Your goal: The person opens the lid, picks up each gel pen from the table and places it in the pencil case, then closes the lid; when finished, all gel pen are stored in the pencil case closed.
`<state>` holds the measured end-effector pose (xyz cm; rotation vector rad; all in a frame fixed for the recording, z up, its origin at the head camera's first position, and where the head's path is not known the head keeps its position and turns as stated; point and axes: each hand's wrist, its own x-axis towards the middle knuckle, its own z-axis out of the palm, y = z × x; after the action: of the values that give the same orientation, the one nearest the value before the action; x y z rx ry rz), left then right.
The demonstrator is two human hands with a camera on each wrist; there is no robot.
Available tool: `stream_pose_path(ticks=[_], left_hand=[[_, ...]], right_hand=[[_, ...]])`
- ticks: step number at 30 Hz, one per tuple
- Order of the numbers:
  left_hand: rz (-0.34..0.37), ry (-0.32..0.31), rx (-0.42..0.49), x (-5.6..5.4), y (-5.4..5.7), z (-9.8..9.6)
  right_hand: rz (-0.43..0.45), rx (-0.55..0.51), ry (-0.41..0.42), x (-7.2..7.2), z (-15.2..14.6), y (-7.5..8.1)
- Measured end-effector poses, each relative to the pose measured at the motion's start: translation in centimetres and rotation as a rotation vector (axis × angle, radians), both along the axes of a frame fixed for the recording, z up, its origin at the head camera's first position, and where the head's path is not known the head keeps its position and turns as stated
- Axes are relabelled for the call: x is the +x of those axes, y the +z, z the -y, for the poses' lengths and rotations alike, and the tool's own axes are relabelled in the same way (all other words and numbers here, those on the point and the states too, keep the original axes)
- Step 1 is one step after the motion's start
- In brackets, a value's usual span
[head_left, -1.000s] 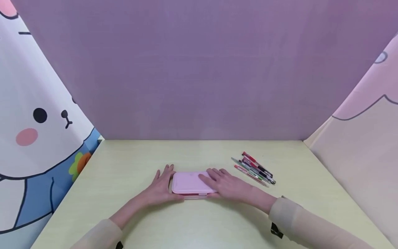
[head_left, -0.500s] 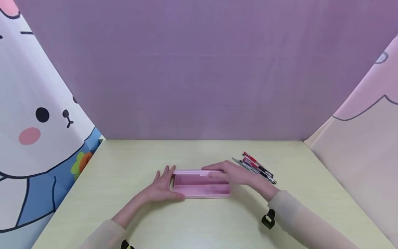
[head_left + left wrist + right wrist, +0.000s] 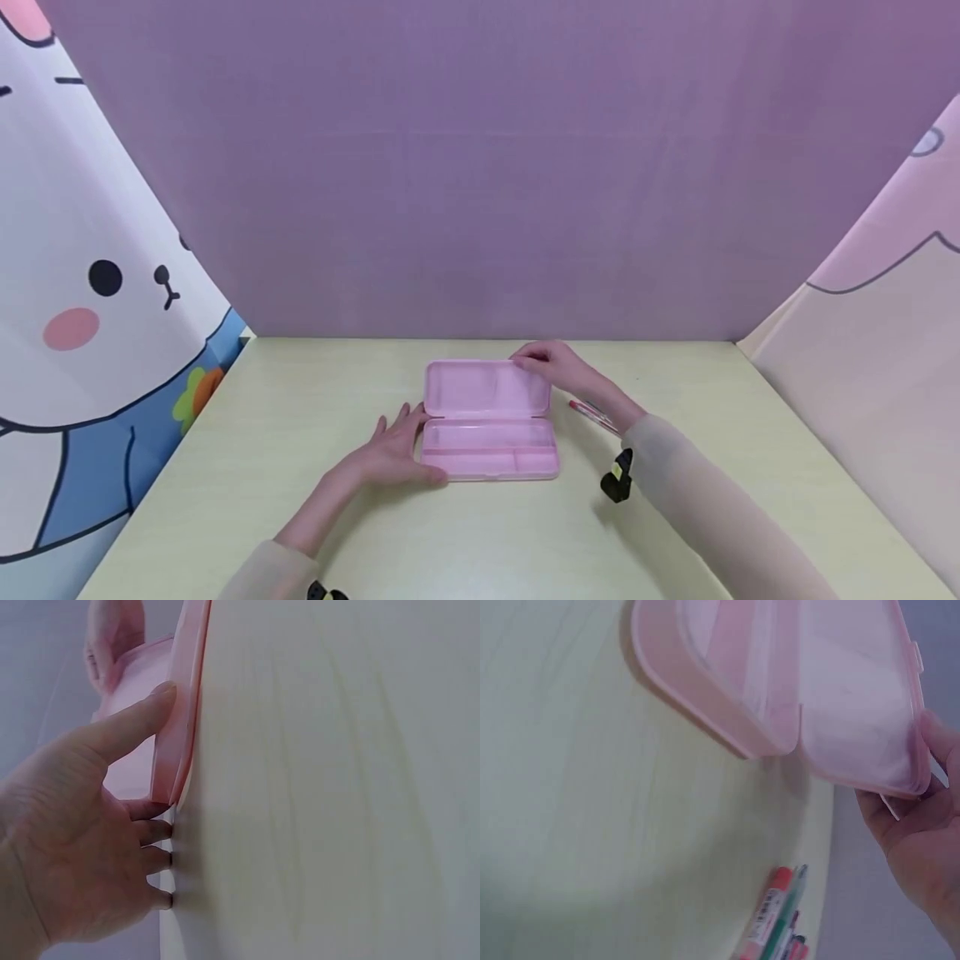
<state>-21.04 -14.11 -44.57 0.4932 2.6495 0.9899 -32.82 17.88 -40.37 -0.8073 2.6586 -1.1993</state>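
Note:
A pink pencil case (image 3: 468,463) lies on the table with its lid (image 3: 468,388) swung back on the far side. Its lower half has compartments split by low dividers, with nothing seen in them. My left hand (image 3: 393,457) holds the left end of the case. In the left wrist view the left thumb (image 3: 146,720) presses the front wall and the index finger bends at the end. With thumb and fingers, my right hand (image 3: 562,367) pinches the lid near its far right corner; the right wrist view shows the fingers under the lid's edge.
Several pens (image 3: 595,417) lie right of the case, mostly hidden by my right forearm in the head view. The right wrist view shows pen ends (image 3: 769,915) close by. A purple panel (image 3: 480,183) stands behind the pale table (image 3: 315,375).
The lid has gone from shut to swung back away from me. My right hand moved from the case's right end up and away with the lid, while the left stayed at the left end.

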Motion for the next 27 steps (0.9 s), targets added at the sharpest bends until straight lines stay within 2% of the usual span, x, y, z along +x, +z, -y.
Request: stream_pose_path(ticks=[6,10,17,20,23,27], left_hand=[[0.005,-0.001,-0.028,-0.1,0.0,-0.3],[0.010,0.004,-0.039,-0.1,0.1,-0.3],[0.018,-0.006,-0.042,0.0,0.5,-0.2],[0.019,-0.012,-0.037,-0.1,0.5,-0.2],[0.025,-0.012,-0.034,-0.1,0.5,-0.2],[0.031,-0.002,-0.041,0.0,0.6,-0.1]], right_hand=[[0.085,-0.063,-0.053,-0.4,-1.2,-1.1],[0.094,-0.090,-0.079,-0.3,-1.6,-1.4],[0.110,-0.162,-0.084,0.8,-2.7,-0.8],[0.098,-0.218,-0.076,1.4,-3.8,-0.4],[0.060,-0.239,-0.104,2.0,-5.7,0.0],[-0.024,-0.160,-0.149,3.1,-8.5,0.6]])
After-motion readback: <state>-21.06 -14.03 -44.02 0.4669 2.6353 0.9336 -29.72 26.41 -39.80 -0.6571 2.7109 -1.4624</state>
